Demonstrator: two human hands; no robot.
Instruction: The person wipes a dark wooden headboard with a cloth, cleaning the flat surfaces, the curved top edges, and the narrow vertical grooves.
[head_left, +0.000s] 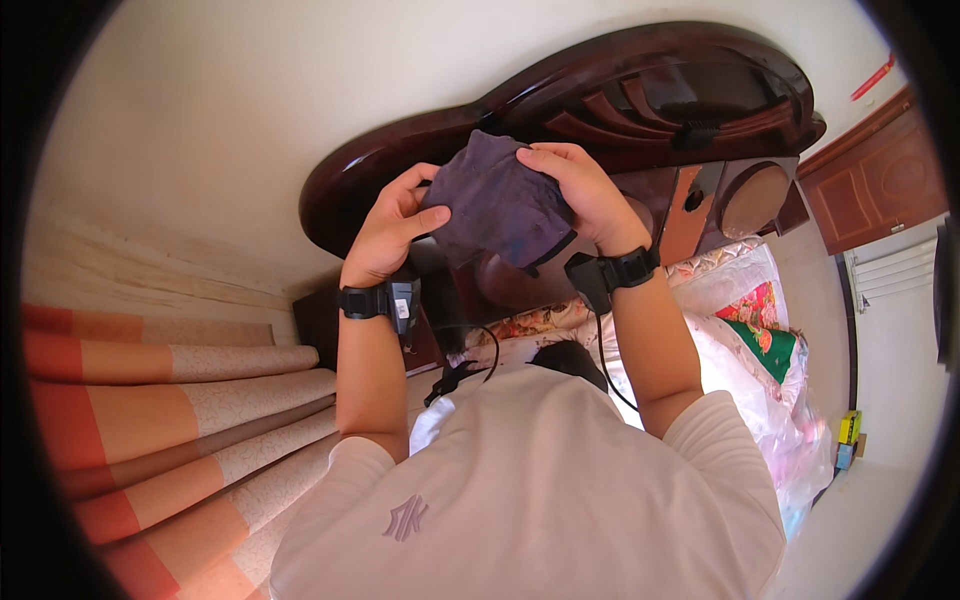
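Observation:
A dark purple-grey cloth (499, 202) is held up in front of me between both hands. My left hand (397, 217) grips its left edge, with the thumb lying on the near face. At the upper right, my right hand (581, 187) pinches the cloth, thumb on top and the other fingers partly behind it. The cloth looks crumpled and partly folded, and a darker band runs along its lower right edge. Black straps with small devices sit on both wrists, and a cable hangs from the right one.
Behind the cloth rises a glossy dark wood headboard (645, 82). Below and right lies a bed with a floral mattress and bedding (757, 352). Striped orange and beige curtains (180, 405) hang at left. A wooden door (877, 180) and small boxes (849, 439) are at right.

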